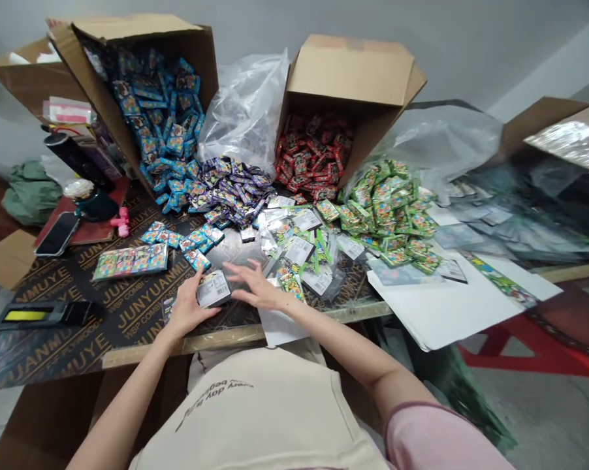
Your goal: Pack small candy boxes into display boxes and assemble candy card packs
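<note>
My left hand point(187, 305) grips a small flat box point(215, 287) by its left edge, near the front of the table. A white label with a barcode faces up on the box. Just right of it is my right hand point(255, 287), fingers spread and pointing at the box, holding nothing. Loose blue packets point(199, 243) lie beyond my left hand. To the right of my right hand, clear-wrapped packs with white labels point(299, 251) are heaped, and a green packet point(290, 284) rests close to my wrist.
Cartons spill blue packets point(160, 124) and red packets point(314, 156). Between them are purple packets point(233, 186), with green packets point(390, 209) further right. At left lie a wrapped row of packets point(132, 261), a phone point(58, 234) and a black tool point(42, 314). White sheets point(422, 313) overhang the front edge.
</note>
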A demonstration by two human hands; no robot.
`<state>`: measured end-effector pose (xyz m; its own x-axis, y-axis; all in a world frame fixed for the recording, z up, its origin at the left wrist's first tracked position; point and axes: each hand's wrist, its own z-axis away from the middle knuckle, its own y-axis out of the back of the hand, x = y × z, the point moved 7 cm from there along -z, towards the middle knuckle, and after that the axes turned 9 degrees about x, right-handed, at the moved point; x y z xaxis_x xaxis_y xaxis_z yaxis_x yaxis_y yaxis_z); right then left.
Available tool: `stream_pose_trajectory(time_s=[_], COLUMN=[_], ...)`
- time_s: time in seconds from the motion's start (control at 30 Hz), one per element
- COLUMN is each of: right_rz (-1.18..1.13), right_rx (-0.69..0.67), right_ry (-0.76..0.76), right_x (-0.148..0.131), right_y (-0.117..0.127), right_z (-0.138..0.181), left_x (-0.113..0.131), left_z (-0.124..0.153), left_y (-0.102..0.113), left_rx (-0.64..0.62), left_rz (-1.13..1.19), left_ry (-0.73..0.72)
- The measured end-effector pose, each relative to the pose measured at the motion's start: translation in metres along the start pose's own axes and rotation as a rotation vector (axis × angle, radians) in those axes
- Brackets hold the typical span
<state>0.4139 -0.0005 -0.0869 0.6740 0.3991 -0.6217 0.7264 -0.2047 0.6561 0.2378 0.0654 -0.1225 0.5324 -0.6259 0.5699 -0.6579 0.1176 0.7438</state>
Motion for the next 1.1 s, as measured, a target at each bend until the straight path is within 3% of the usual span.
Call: stream_pose_trajectory(time_s=[0.1,0.17,0.23,0.33,0.5,0.67,0.77,0.87,0.97,1.03,1.1], right_rz=[0.290,0.573,0.836,0.957,0.932,1.008,0.815,0.371,0.157,0.101,0.055], right_rx=[0.286,0.362,0.240,-0.013,-0.111,0.105,0.323,0.470,0.430,0.343,0.236], right_ry=[-0.213,-0.409,-0.519,-0.483,-0.363,-0.383,-0.304,-0.057,0.010,0.010,0.013], right_x=[0.062,0.115,0.163,0.212,0.232,0.207,0.155,0.076,0.013,-0.012,-0.025], right_y=[0.062,0.115,0.159,0.195,0.218,0.256,0.233,0.160,0.089,0.063,0.054], right_z=[-0.027,-0.044,-0.061,-0.081,-0.098,-0.101,-0.088,-0.058,-0.021,-0.005,0.000], left_x=[0.001,0.001,0.001,0.001,-0.003,0.004,0.029,0.055,0.074,0.076,0.075], left_z=[0.003,0.007,0.009,0.011,0.014,0.007,-0.013,-0.037,-0.055,-0.058,-0.056], left_y=[-0.014,-0.022,-0.027,-0.030,-0.033,-0.025,-0.012,-0.016,-0.039,-0.041,-0.040], left_rx=[-0.048,-0.074,-0.071,-0.043,-0.019,-0.013,0.117,0.193,0.119,0.129,0.034], left_rz=[-0.105,-0.168,-0.202,-0.213,-0.220,-0.146,0.063,0.540,1.107,1.250,1.270], left_ry=[-0.059,-0.100,-0.125,-0.144,-0.158,-0.116,0.056,0.401,0.743,0.852,0.872])
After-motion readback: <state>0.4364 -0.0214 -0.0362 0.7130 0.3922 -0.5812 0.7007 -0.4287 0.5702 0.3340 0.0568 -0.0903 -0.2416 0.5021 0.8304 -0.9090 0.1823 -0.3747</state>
